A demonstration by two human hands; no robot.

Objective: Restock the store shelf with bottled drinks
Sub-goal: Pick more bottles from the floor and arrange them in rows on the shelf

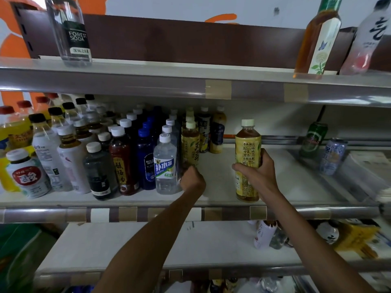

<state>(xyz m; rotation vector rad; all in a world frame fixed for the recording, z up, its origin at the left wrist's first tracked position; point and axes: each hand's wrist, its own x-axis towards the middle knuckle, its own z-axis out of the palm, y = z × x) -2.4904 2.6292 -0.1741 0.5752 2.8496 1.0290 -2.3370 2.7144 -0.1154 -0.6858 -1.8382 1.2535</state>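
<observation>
Shelf board [221,185]: matt, smooth, off-white. Front rail [148,87], 12 o'clock: glossy, metallic sheen; tan tape patch [218,89] matt. Tea bottle [248,149]: clear glossy plastic. Green can [314,138], 3 o'clock: shiny metal.

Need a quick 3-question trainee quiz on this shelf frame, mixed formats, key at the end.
1. True or false: the right hand grips a yellow-label tea bottle, held upright.
2. Which stands at the left end of the top shelf? A) Forest Soda bottle B) green can C) milk carton
3. How many drink cans stand to the right of the held bottle?
Key: 1 true; 2 A; 3 two, a green can and a blue-and-white can.
</observation>
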